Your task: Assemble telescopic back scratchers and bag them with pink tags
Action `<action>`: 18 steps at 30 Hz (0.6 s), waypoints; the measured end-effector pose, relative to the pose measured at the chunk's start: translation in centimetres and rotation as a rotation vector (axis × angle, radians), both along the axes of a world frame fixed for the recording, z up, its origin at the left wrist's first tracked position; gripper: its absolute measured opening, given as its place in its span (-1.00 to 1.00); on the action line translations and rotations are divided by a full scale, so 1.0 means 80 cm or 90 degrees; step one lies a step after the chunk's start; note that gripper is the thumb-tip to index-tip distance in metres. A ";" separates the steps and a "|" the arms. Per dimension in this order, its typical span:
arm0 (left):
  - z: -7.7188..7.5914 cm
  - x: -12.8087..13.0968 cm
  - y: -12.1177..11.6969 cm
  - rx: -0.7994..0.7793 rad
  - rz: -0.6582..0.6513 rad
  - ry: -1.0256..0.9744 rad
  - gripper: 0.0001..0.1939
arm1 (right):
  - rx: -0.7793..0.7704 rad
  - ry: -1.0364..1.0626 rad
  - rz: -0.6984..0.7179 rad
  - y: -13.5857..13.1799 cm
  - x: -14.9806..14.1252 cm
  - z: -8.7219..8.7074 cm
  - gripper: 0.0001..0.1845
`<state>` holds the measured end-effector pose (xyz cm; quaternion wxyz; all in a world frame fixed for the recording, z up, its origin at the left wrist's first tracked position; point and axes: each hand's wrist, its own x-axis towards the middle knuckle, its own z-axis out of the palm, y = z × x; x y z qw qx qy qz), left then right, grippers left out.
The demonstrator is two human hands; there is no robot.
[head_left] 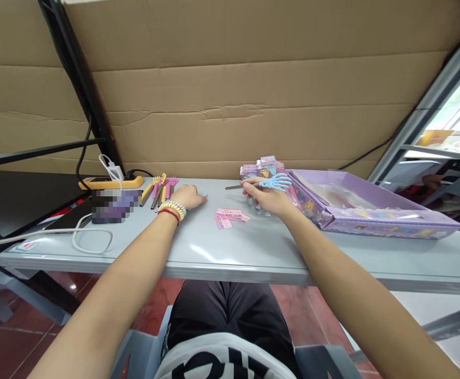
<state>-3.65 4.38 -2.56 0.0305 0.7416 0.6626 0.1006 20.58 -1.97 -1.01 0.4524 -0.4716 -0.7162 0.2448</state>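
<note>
My right hand (267, 199) is closed around the metal rod of a back scratcher with a light blue hand-shaped head (276, 182). The rod's tip points left, above the table. My left hand (189, 196), with beaded bracelets and a red cord at the wrist, is low over the table. Its fingers are curled together; a small light blue spot shows at their tips, and what they hold, if anything, is hidden. Just left of it lie several pink and yellow back scratchers (162, 190). Small pink printed cards (230, 217) are on the table between my hands.
Clear-wrapped pink packages (267, 165) stand behind my right hand. A purple printed box (372, 215) holding clear plastic is at the right. To the left are a blurred purple item (113, 206), a white cable (91, 250) and a yellow power strip (129, 182). Cardboard (230, 89) lines the back.
</note>
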 end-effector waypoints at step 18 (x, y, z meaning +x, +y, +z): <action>0.005 0.020 -0.019 0.031 -0.261 -0.118 -0.64 | 0.080 -0.039 -0.022 0.002 0.001 -0.004 -0.54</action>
